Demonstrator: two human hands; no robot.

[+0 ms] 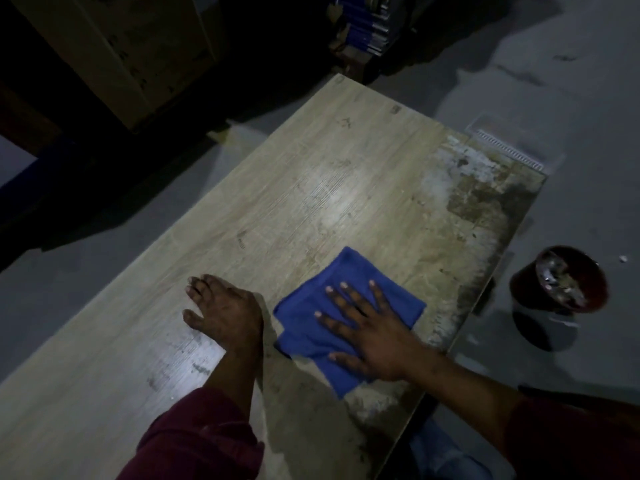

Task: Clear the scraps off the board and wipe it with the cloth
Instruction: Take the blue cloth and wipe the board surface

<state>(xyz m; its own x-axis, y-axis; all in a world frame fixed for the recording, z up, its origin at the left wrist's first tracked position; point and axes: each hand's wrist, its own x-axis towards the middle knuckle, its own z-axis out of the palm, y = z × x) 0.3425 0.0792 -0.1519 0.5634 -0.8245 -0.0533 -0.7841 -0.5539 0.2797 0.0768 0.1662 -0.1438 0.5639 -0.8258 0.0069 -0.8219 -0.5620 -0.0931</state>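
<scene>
A long pale wood-grain board (284,188) lies on the grey floor, running from lower left to upper right. Its right end is stained with white and dark patches. A folded blue cloth (311,327) lies on the board near the right edge. My right hand (367,327) presses flat on the cloth with fingers spread. To the left of the cloth, my left hand (221,310) rests flat on the bare board, fingers straight.
A dark red bucket (561,282) with scraps inside stands on the floor to the right of the board. A white comb-like strip (509,148) lies by the board's far right corner. Cardboard boxes (131,53) and dark clutter stand beyond the far end.
</scene>
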